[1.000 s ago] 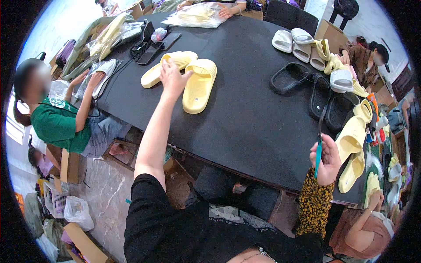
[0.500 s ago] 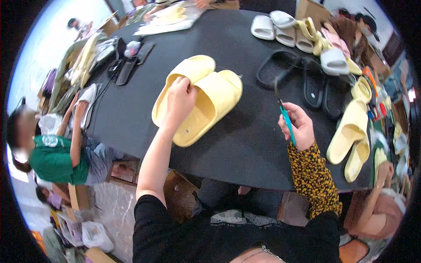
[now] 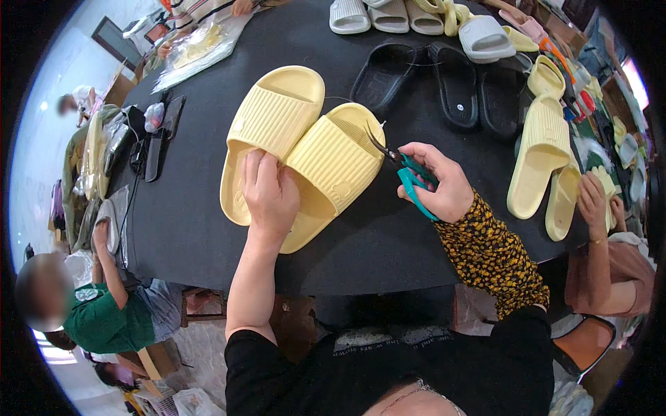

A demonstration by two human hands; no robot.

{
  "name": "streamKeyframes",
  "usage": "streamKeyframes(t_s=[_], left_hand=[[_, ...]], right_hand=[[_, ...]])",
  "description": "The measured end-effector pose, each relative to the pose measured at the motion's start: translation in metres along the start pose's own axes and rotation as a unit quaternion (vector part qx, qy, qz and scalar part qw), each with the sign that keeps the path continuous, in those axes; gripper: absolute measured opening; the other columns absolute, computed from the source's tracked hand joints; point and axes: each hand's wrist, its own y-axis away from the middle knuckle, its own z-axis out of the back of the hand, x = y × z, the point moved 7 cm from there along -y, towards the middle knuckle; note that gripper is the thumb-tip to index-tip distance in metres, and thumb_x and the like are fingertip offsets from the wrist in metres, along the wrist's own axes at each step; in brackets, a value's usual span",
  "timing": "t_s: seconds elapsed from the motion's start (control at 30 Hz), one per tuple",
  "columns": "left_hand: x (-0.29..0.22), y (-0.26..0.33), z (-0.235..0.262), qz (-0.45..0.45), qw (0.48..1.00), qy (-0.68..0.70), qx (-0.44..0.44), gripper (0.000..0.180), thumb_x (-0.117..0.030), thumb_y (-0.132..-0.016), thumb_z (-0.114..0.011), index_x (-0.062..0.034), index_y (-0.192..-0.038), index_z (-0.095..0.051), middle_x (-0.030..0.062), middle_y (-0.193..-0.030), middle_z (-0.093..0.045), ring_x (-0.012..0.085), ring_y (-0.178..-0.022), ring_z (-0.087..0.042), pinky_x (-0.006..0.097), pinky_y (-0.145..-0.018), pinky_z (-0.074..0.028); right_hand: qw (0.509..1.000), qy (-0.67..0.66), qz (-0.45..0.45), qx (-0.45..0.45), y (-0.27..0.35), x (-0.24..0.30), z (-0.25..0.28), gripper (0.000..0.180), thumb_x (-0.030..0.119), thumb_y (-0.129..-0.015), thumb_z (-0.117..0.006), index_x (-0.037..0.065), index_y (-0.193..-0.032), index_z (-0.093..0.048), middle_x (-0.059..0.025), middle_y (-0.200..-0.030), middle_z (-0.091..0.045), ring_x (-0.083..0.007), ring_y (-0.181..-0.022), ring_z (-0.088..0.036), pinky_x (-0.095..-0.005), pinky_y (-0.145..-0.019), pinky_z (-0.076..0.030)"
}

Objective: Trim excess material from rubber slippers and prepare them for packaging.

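My left hand [image 3: 267, 191] grips a pair of pale yellow slide sandals at the inner edges of their straps, its fingertips partly hidden inside. The left slide [image 3: 276, 114] and the right slide [image 3: 340, 156] lie side by side with ribbed straps facing up, toes pointing away from me. In my right hand [image 3: 444, 184] are small thread snips [image 3: 418, 191] with teal handles and dark curved blades, spread apart. Their tips are close to the right slide's toe edge, where a small whitish bit [image 3: 382, 125] sticks out. A thin thread-like line runs above the two slides.
Black slides [image 3: 454, 93] lie beyond my right hand, with grey slides [image 3: 388, 15] behind them. Another yellow pair [image 3: 541, 156] sits at the right. Clear plastic bags [image 3: 201, 48] and a black case [image 3: 154, 156] are at the left. Other people work around the dark table [image 3: 361, 270].
My right hand has brought the snips leftward to the right slide's toe, and their blades have opened. The yellow slides are tilted up more toward me. The head view has shifted.
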Motion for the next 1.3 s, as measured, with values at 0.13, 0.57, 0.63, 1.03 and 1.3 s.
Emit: streamKeyframes(t_s=[0.13, 0.57, 0.63, 1.03, 1.3], left_hand=[[-0.012, 0.003, 0.008, -0.031, 0.999, -0.022, -0.034, 0.022, 0.014, -0.065, -0.053, 0.0044, -0.085, -0.055, 0.0164, -0.084, -0.054, 0.0340, -0.075, -0.051, 0.041, -0.067, -0.042], [-0.023, 0.008, 0.008, -0.081, 0.995, -0.042, -0.029, 0.031, 0.013, -0.061, -0.057, 0.0052, -0.091, -0.059, 0.0156, -0.089, -0.056, 0.0326, -0.076, -0.051, 0.039, -0.067, -0.043], [-0.023, 0.009, 0.007, -0.078, 0.996, -0.043, -0.018, 0.032, 0.013, -0.060, -0.057, 0.0050, -0.091, -0.059, 0.0152, -0.088, -0.056, 0.0322, -0.076, -0.051, 0.039, -0.066, -0.043], [-0.026, 0.013, 0.002, -0.100, 0.993, -0.069, -0.014, 0.031, 0.014, -0.059, -0.058, 0.0050, -0.089, -0.060, 0.0146, -0.088, -0.056, 0.0300, -0.075, -0.051, 0.037, -0.066, -0.042], [-0.026, 0.010, 0.004, -0.112, 0.991, -0.072, -0.026, 0.031, 0.014, -0.061, -0.059, 0.0054, -0.091, -0.061, 0.0138, -0.087, -0.056, 0.0299, -0.074, -0.052, 0.036, -0.066, -0.043]], right_hand=[[0.999, 0.039, 0.023, 0.010, 0.003, 0.010, 0.001, 0.053, 0.009, -0.072, -0.078, 0.004, -0.118, -0.053, -0.0076, -0.096, -0.061, -0.0132, -0.085, -0.061, -0.0267, -0.074, -0.051], [0.993, 0.071, 0.079, 0.042, 0.006, 0.023, 0.004, 0.055, 0.003, -0.068, -0.078, 0.002, -0.117, -0.053, -0.0054, -0.091, -0.058, -0.0118, -0.080, -0.058, -0.0241, -0.073, -0.048], [0.993, 0.076, 0.077, 0.042, 0.006, 0.023, 0.006, 0.055, 0.003, -0.068, -0.078, 0.002, -0.117, -0.053, -0.0055, -0.090, -0.059, -0.0116, -0.080, -0.058, -0.0242, -0.073, -0.048], [0.992, 0.078, 0.088, 0.047, 0.007, 0.022, 0.007, 0.047, 0.001, -0.072, -0.073, -0.001, -0.114, -0.053, -0.0060, -0.089, -0.061, -0.0107, -0.079, -0.060, -0.0236, -0.071, -0.049], [0.989, 0.088, 0.107, 0.050, 0.006, 0.020, 0.005, 0.046, -0.003, -0.074, -0.069, -0.002, -0.116, -0.053, -0.0075, -0.092, -0.064, -0.0110, -0.080, -0.064, -0.0237, -0.072, -0.051]])
